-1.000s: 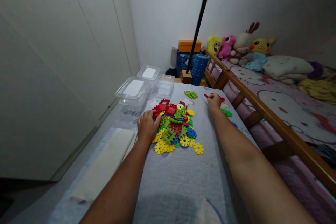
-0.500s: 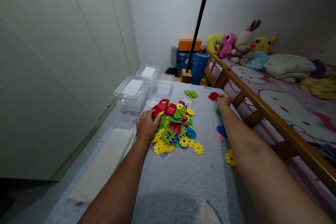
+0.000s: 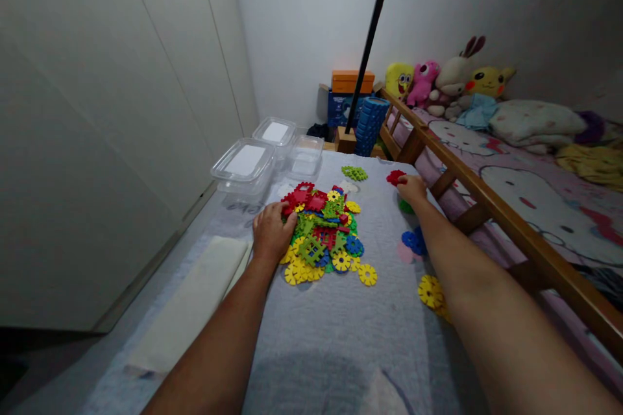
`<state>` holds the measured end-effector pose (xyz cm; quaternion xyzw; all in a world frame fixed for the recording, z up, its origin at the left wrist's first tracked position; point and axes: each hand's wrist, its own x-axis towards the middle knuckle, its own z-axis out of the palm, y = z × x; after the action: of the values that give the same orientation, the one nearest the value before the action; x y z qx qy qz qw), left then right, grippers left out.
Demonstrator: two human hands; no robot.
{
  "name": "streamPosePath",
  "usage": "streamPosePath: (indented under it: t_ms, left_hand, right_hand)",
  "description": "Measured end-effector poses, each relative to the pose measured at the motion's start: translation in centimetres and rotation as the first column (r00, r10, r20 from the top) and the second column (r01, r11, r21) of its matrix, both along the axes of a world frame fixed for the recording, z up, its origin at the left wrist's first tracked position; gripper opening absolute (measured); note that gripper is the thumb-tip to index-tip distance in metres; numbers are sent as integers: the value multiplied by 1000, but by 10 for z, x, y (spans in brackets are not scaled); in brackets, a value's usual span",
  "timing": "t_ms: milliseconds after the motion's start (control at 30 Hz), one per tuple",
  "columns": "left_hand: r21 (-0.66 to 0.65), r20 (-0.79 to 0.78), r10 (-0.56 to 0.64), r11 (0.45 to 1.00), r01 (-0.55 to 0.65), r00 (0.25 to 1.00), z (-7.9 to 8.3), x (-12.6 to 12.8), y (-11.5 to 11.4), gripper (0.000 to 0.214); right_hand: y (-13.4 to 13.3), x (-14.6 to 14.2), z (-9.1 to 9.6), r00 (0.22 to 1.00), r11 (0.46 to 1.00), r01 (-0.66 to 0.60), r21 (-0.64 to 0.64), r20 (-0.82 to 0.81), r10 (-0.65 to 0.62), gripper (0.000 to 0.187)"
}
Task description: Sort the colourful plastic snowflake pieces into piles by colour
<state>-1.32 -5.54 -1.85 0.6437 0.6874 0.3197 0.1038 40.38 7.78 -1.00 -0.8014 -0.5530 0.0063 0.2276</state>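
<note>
Landmark: the mixed pile [image 3: 321, 233] of red, green, yellow and blue plastic pieces, lying on the grey tablecloth [image 3: 341, 343].

Far left of the pile: pale wardrobe [image 3: 121, 142]. Nearer, to its lower left, a folded cream cloth [image 3: 195, 301], partly behind the left forearm. Beyond the pile to the left: a large lidded tub [image 3: 243, 165], a smaller lidded tub [image 3: 275, 133] behind it, and a clear open tub [image 3: 305, 160] beside them.

Left hand [image 3: 273, 233]: at the pile's left edge, palm down; fingers lie close together, slightly curved, thumb apart from them. Fingertips touch the red pieces there.

Beyond the pile, toward the right: a light green heap [image 3: 354, 173]. Farther back: orange box [image 3: 353, 82], then blue foam roller [image 3: 370, 126].

Right of the pile and farther off: a red heap [image 3: 395, 177]. Right hand [image 3: 413, 190] is at its near right side, fingers bunched and reaching to the red; cannot tell whether they pinch a piece. Nearer, still right of the pile: dark green pieces [image 3: 405, 207] just below the hand, blue pieces [image 3: 411, 241], then yellow pieces [image 3: 430, 292] partly covered by the forearm.

Far right of the pile: wooden bed rail [image 3: 487, 187].
</note>
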Motion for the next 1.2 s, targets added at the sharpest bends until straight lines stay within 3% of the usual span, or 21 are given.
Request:
streamPosePath:
  t_ms: [100,667,867,967,1067,1200]
  left_hand:
    - [2,-3,-1,1000,1,1000,0,0,0,31]
    - [-12,9,6,1000,-6,1000,2,1,0,31]
    - [-5,-2,-6,1000,6,1000,2,0,-1,33]
    - [-5,-10,-8,1000,8,1000,2,0,-1,34]
    - [0,-9,-10,1000,10,1000,2,0,-1,34]
    - [2,-11,-3,1000,3,1000,0,0,0,34]
  right_hand:
    - [0,-9,2,998,995,70,-73,2,-70,44]
    - [15,-1,-10,980,990,-51,-134,185,75,46]
    - [3,-3,5,989,997,-65,-36,128,69,44]
    - [-2,-20,19,982,987,-156,27,108,152,41]
    - [-7,-52,30,939,938,-343,-57,3,343,35]
    - [-21,-97,36,788,749,-615,-246,-145,599,27]
